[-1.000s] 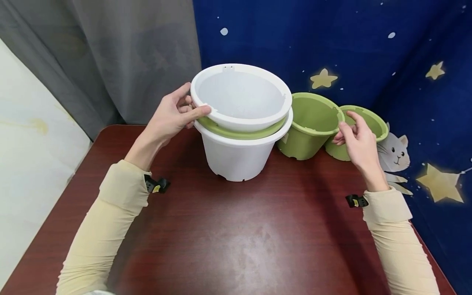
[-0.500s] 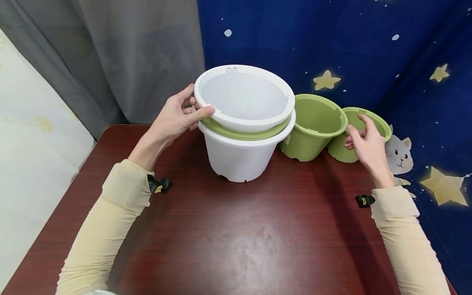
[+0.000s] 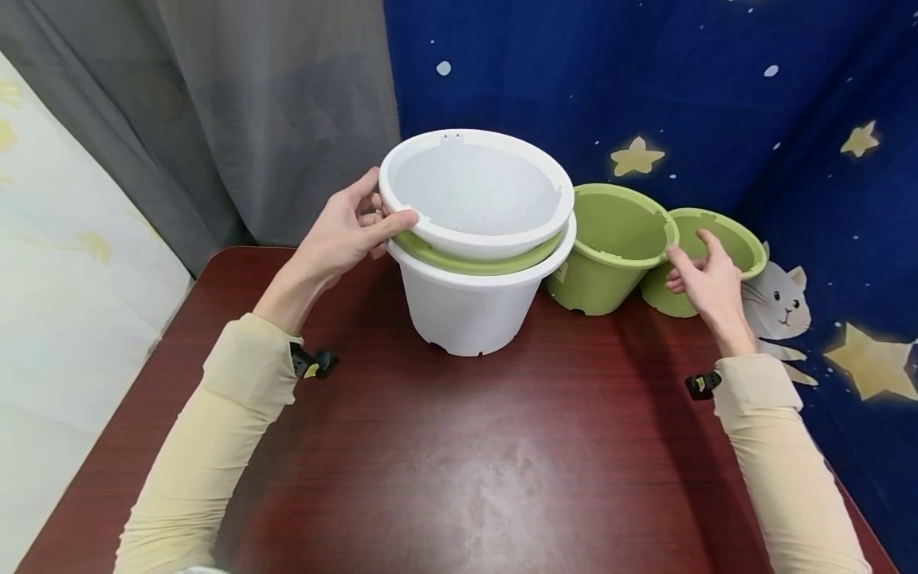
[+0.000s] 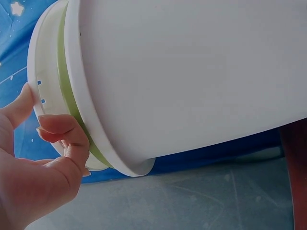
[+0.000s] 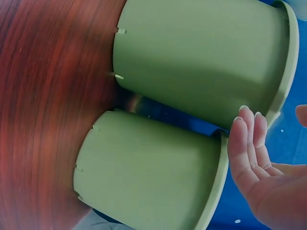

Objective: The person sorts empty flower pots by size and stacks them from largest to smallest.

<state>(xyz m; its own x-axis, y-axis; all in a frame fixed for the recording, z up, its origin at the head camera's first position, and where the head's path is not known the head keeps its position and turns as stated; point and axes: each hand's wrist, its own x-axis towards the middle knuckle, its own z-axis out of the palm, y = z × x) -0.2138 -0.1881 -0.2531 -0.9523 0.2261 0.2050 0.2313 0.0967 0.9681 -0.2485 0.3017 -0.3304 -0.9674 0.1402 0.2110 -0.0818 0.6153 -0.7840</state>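
Three nested flowerpots stand at the back middle of the table: a white flowerpot (image 3: 473,187) on top, a green flowerpot (image 3: 488,261) showing as a band, and a large white flowerpot (image 3: 469,315) underneath. With its thumb over the top pot's left rim and fingers bent below, my left hand (image 3: 333,239) grips that pot. To the right stand a larger green flowerpot (image 3: 591,279) and a smaller green flowerpot (image 3: 663,293), side by side. Close to their rims is my right hand (image 5: 268,187), fingers loosely bent, nothing held. Whether its fingertips touch a rim, I cannot tell.
The dark red wooden table (image 3: 430,462) carries all the pots. Behind it hang a grey curtain (image 3: 287,119) and a blue starry curtain (image 3: 516,64) with a printed cat (image 3: 778,303). A pale wall (image 3: 64,319) rises at the left.
The head view has shifted slightly. My right hand has moved a little to the right beside the green pots. My left hand keeps its hold on the top white flowerpot, and the stack looks unchanged.
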